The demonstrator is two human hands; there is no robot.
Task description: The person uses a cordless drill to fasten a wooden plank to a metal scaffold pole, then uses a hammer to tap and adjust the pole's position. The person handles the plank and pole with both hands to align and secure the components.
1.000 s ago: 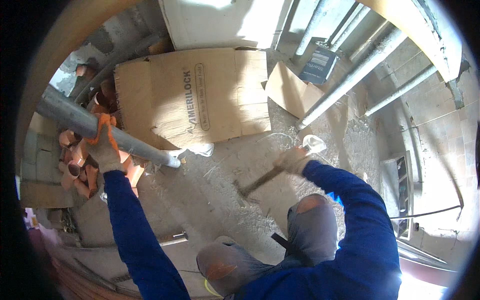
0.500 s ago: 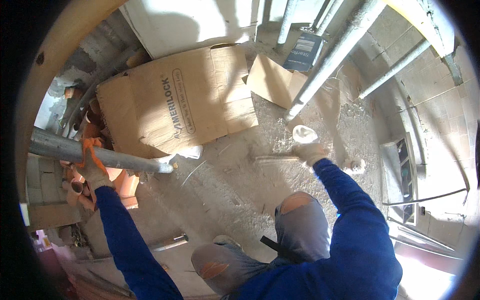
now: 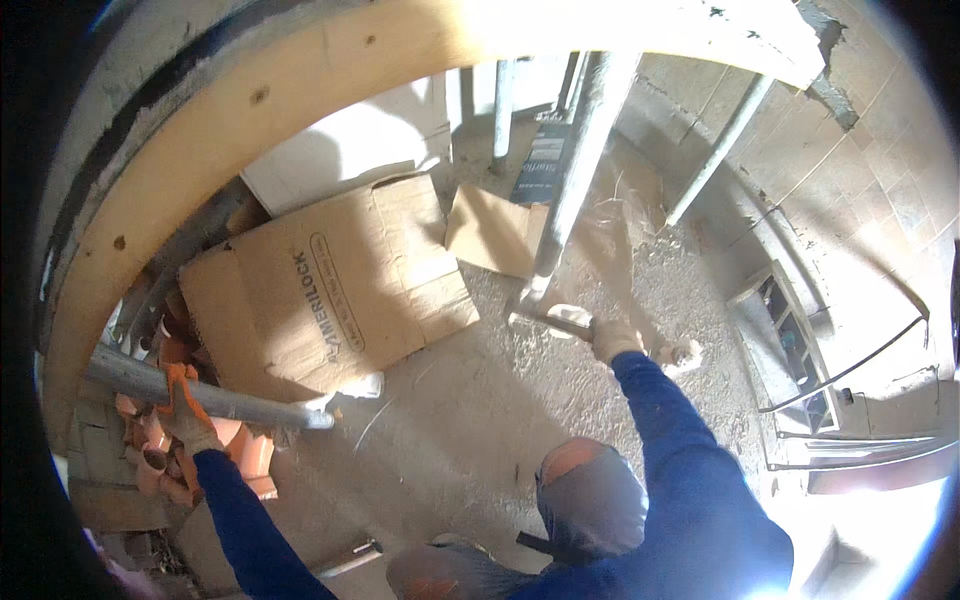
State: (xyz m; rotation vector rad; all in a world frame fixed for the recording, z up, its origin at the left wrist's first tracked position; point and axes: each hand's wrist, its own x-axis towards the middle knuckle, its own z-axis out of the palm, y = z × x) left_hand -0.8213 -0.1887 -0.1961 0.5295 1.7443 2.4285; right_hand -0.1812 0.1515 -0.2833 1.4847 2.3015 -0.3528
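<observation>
My left hand (image 3: 188, 425), in a pale glove with orange at the fingers, is closed round a grey metal pole (image 3: 250, 402) that lies slanting on the left side. In my gloved right hand (image 3: 615, 340) is a hammer (image 3: 565, 325), gripped by its handle. The hammer's head is at the foot of an upright metal pole (image 3: 585, 150); whether the two touch I cannot tell. A white round piece (image 3: 572, 317) lies on the floor just behind the hammer. Broken orange clay pieces (image 3: 240, 450) are heaped beneath and beside my left hand.
A large flattened cardboard box (image 3: 400, 260) covers the floor ahead. Overhead a curved-looking wooden beam (image 3: 300, 85) crosses the view. Another thin metal pole (image 3: 722, 150) leans at the right. A second hammer-like tool (image 3: 350, 558) lies near my knees. A framed grille (image 3: 795, 345) stands at the right wall.
The hammer in my right hand has swung forward, its head now at the upright pole's foot. My left hand keeps its hold. The view has tilted, bringing more of the beam in.
</observation>
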